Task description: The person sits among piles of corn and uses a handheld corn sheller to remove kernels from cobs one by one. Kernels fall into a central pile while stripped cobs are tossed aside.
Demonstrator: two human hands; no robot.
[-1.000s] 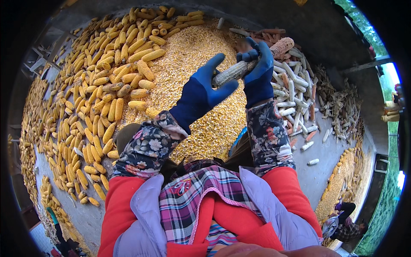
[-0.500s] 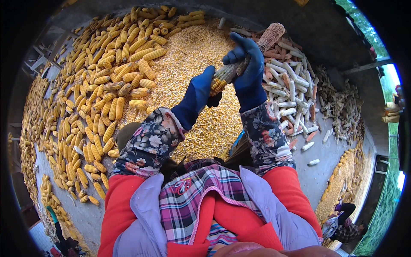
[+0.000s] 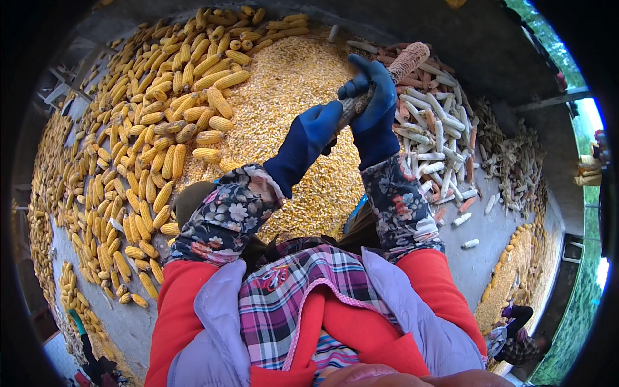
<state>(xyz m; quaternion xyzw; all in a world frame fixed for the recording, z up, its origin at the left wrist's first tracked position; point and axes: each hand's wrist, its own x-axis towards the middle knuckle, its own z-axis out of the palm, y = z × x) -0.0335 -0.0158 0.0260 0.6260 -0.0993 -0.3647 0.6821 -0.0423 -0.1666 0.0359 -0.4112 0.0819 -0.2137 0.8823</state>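
Observation:
Both my hands wear blue gloves and meet over a heap of loose yellow corn kernels (image 3: pixel 300 71). My left hand (image 3: pixel 309 132) is closed around the lower end of a mostly stripped corn cob (image 3: pixel 348 111), covering much of it. My right hand (image 3: pixel 377 103) wraps around a bare pinkish cob (image 3: pixel 409 59), whose thick end sticks out up and to the right. Inside the right hand, the two cobs lie against each other. Where they touch is partly hidden by the fingers.
Many unshelled yellow ears (image 3: pixel 148 138) spread over the floor at left. Stripped white and pink cobs (image 3: pixel 442 122) pile up at right, with dry husks (image 3: pixel 516 145) beyond. Other people (image 3: pixel 519 342) show at the lower right and lower left, near more corn.
My left hand has slid up and right along the cob, closer to my right hand, and now covers the yellow kernels seen before. The right hand has hardly moved.

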